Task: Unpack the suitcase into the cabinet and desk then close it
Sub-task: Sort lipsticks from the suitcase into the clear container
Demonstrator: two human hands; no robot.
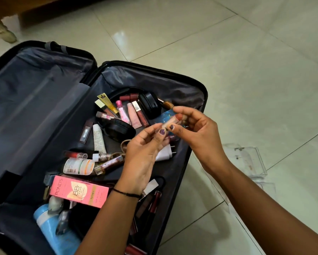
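A black suitcase point(196, 83) lies open on the tiled floor, its left half bare grey lining. The right half holds several cosmetics: lip gloss tubes point(134, 115), a pink Pond's BB cream box point(79, 191), a white jar point(79, 166), a blue bottle point(53, 230), black headphones point(149, 104) and a white plug adapter point(165, 152). Above the suitcase's right side, my left hand point(145, 155) and my right hand point(196, 129) together hold a small clear tube point(170, 122) by their fingertips. A blue card or packet point(166, 115) shows just behind the tube.
A clear acrylic organiser point(250, 162) lies on the floor right of the suitcase, by my right forearm. A wooden furniture leg point(4, 32) stands at the top left. Glossy cream floor tiles point(246, 61) stretch to the right and behind.
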